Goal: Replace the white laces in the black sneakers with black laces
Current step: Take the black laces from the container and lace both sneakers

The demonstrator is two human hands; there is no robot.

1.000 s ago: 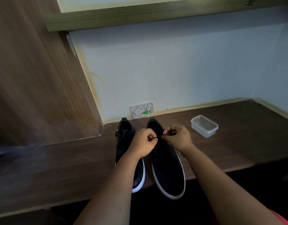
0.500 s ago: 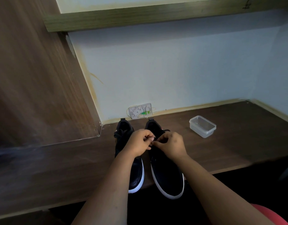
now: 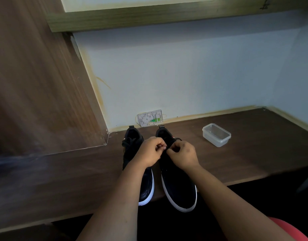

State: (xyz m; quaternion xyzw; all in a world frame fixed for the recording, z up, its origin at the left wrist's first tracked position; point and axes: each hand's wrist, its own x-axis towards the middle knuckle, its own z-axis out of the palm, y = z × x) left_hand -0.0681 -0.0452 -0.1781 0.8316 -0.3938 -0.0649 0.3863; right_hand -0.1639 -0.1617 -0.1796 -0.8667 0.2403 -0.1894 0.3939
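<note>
hands closer, right hand point(image 3: 183, 154) pinching lace point(image 3: 178, 139)

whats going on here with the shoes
A person is working on a pair of black sneakers that stand side by side on a dark wooden desk, toes toward them. Both hands, the left hand and the right hand, are bunched over the lace area of the right sneaker, pinching what looks like a black lace. The left sneaker already has black laces showing. A clear plastic container sits to the right, seemingly empty. No white laces are visible.
</note>
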